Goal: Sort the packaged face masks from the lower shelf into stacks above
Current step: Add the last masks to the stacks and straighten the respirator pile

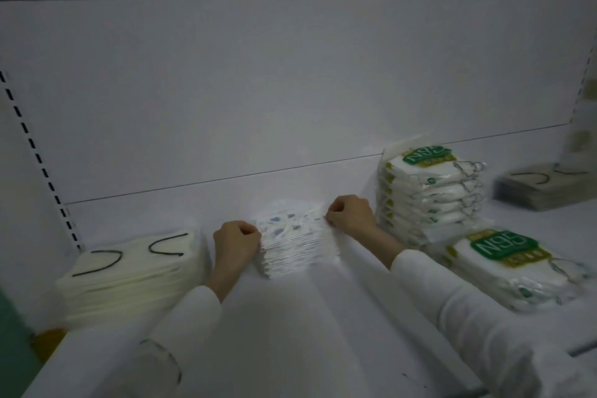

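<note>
Shelf: a white shelf (290, 333) is carrying every stack, with a plain white back panel rising behind it.
Cream stack: a thick pile of cream masks (129, 281) with black ear loops is sitting at the left end.
Tall N95 stack: clear packets with green N95 labels (426, 191) are standing piled against the back panel, right of centre.
Front N95 stack: a lower pile of the same packets (517, 271) is lying just in front of the tall one.
Grey stack: a blurred dark pile (542, 187) is sitting at the far right.
Patterned mask stack: white packets with small blue marks (297, 245) are lying in the middle of the shelf, between the two hands.
Left hand: the left hand (237, 244) is touching the stack's left edge, its fingers (248, 229) curling tight; whether they are gripping a packet, I cannot tell.
Right hand: the right hand (350, 215) is pinching the top right edge with tightly curled fingers (332, 208).
</note>
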Available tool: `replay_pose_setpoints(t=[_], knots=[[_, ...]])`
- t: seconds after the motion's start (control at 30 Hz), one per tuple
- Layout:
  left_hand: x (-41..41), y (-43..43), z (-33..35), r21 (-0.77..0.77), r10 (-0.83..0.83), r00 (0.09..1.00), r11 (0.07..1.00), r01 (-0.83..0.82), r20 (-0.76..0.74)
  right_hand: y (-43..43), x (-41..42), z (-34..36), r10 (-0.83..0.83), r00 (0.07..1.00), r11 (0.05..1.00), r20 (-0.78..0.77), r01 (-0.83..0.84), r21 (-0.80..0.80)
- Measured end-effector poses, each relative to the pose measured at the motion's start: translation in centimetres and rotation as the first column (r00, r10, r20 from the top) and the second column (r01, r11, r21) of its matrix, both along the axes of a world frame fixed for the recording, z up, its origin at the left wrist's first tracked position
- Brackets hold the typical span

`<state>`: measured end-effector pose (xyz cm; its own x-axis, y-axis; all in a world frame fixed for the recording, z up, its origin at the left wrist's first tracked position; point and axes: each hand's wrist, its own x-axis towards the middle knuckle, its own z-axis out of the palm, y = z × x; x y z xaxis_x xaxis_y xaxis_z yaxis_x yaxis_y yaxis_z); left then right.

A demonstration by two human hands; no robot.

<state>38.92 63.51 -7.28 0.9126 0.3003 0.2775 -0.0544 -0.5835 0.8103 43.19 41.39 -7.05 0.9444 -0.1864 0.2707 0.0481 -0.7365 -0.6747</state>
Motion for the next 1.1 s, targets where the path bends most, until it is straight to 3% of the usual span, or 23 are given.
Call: replay_pose_setpoints(t=[0.1,0.23,0.4,0.53,0.8,0.97,1.1], knots=[[-0.4,0.0,0.2,0.031,0.009,0.999,0.999,-0.01,0.031,-0.1,-0.5,0.1,-0.002,0.999,1.0,0.04,0.002,0.002],[-1.9,0.3,0.7,0.173,0.003,0.988,0.984,-0.03,0.152,-1.0,-2.3,0.9,0.011,0.983,0.987,0.185,0.018,-0.157],[-5.9,-1.1,1.8,0.265,-0.026,0.963,0.963,-0.048,0.267,-2.6,-7.5,1.4,0.238,0.899,0.844,0.368,-0.003,-0.537],[-10.9,-4.3,1.4,0.187,-0.122,0.936,0.98,0.062,0.331,-3.9,-12.5,0.6,0.448,0.776,0.774,0.444,-0.089,-0.626],[-23.7,-13.2,-2.3,-0.096,-0.164,0.946,0.976,0.198,0.28,-11.4,-24.4,-1.4,0.63,0.68,0.746,0.375,-0.397,-0.534],[-31.1,-16.6,-8.0,-0.325,-0.237,0.929,0.888,0.326,0.284,-18.2,-31.2,-6.7,0.656,0.619,0.753,0.432,-0.494,-0.435],[-31.9,-16.8,-14.7,-0.386,-0.246,0.966,0.886,0.258,0.08,-21.2,-33.5,-14.6,0.636,0.696,0.769,0.334,-0.533,-0.353]])
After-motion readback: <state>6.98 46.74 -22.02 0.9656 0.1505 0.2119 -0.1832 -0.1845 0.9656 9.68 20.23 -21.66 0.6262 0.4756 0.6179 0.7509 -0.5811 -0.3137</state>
